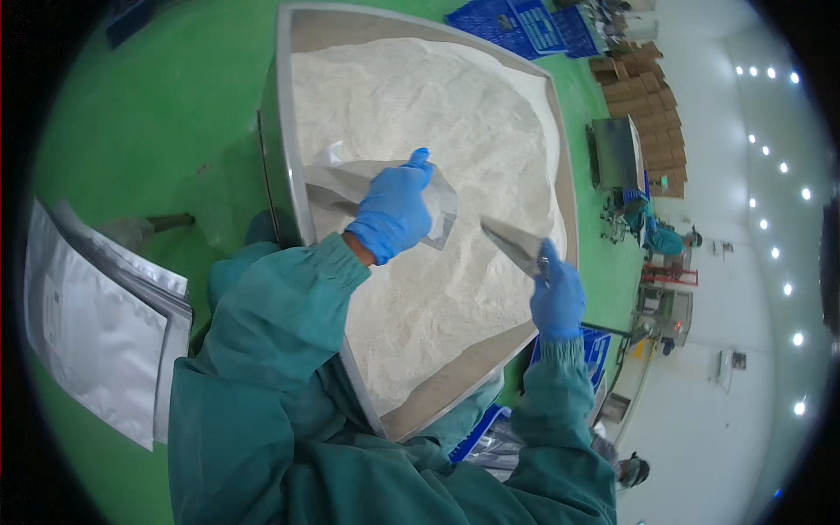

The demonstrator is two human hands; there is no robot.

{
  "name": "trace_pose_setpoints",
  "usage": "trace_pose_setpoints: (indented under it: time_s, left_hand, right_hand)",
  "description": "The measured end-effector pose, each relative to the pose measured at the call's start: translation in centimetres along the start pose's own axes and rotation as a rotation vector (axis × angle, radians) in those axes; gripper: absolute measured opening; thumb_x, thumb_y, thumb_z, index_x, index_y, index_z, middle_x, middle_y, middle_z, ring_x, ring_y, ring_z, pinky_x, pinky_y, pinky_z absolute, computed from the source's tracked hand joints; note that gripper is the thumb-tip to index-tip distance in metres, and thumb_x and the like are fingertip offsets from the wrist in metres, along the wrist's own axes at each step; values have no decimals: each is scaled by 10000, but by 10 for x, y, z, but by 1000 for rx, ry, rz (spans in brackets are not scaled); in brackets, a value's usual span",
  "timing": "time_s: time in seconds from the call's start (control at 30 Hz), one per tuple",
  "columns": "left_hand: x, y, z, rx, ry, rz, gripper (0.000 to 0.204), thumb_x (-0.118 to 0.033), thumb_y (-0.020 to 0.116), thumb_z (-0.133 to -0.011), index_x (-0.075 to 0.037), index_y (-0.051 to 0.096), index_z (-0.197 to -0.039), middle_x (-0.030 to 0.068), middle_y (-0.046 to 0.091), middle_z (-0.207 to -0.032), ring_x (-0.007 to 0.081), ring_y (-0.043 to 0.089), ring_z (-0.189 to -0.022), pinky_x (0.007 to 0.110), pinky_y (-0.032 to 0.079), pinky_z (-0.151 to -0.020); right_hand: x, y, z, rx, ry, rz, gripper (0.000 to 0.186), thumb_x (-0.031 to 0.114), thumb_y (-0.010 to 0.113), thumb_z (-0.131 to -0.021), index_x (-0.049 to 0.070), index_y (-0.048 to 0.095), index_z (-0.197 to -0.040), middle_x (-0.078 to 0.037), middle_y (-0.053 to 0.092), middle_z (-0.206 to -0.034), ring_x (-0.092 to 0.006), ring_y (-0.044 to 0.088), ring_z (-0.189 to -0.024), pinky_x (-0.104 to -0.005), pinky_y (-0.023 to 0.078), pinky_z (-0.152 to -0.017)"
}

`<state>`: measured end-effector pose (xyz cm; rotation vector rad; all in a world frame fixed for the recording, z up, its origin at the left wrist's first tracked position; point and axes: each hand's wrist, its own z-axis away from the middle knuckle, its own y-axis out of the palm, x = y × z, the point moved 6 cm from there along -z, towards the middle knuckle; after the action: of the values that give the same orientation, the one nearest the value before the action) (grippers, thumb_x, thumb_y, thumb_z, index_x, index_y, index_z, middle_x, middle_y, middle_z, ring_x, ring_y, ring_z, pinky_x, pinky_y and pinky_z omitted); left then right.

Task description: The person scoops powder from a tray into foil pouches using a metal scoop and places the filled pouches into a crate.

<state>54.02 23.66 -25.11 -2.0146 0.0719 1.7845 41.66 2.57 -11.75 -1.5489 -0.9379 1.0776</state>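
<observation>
A large metal bin (570, 197) full of off-white powder (420, 96) stands in front of me. Over the powder, near the bin's left wall, my left hand (395, 210) in a blue glove is closed on a translucent plastic bag (444, 206). Part of the bag lies under that hand, so its opening cannot be made out. My right hand (557, 293), gloved the same way, grips a metal scoop (512, 243) at the bin's right side. The scoop's tip points left toward the bag, over the powder. Whether it carries powder is unclear.
Flat silver pouches (101, 332) are stacked at my left, above the green floor (175, 87). Blue crates (507, 26) lie beyond the bin. Cardboard boxes (643, 105), a metal cart (619, 153) and a co-worker (665, 241) are farther right. Another person (632, 471) is at lower right.
</observation>
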Motion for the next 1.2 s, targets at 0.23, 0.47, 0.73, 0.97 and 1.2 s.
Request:
trace_pose_setpoints:
  time_s: [0.23,0.47,0.73,0.97,1.2]
  left_hand:
    - [-55,-46,25,-217,161,172,445,9,472,-714,33,575,-1146,110,633,-1110,169,610,-804,270,475,-688]
    - [-129,-67,81,-145,-34,495,389,23,505,-738,4,589,-1117,33,594,-953,47,448,-640,194,405,-598]
    - [-137,87,254,115,282,196,314,95,466,-746,41,579,-1033,148,606,-1081,209,555,-978,316,430,-888]
    - [-166,145,282,363,61,245,354,72,432,-702,21,587,-1016,92,598,-1036,109,464,-769,245,384,-660]
    - [-322,100,234,596,492,-423,212,-74,537,-831,11,564,-1023,74,532,-907,155,507,-842,270,409,-770]
  right_hand:
    - [79,25,-56,521,-329,-295,268,275,624,-742,64,688,-895,-140,667,-858,-293,630,-813,-372,489,-744]
    - [-1,-47,-41,313,-298,-615,262,258,611,-768,36,659,-638,-77,602,-583,-163,570,-523,-316,463,-526]
    - [-121,-62,129,178,-323,-362,255,282,590,-724,57,682,-802,-187,644,-793,-351,620,-744,-437,491,-694]
    - [-199,-38,221,249,-134,-392,210,242,578,-691,74,679,-767,-153,650,-779,-325,621,-745,-424,489,-690]
    - [-246,-161,273,-29,-29,-605,272,281,602,-704,32,688,-770,-146,653,-724,-280,617,-673,-403,483,-654]
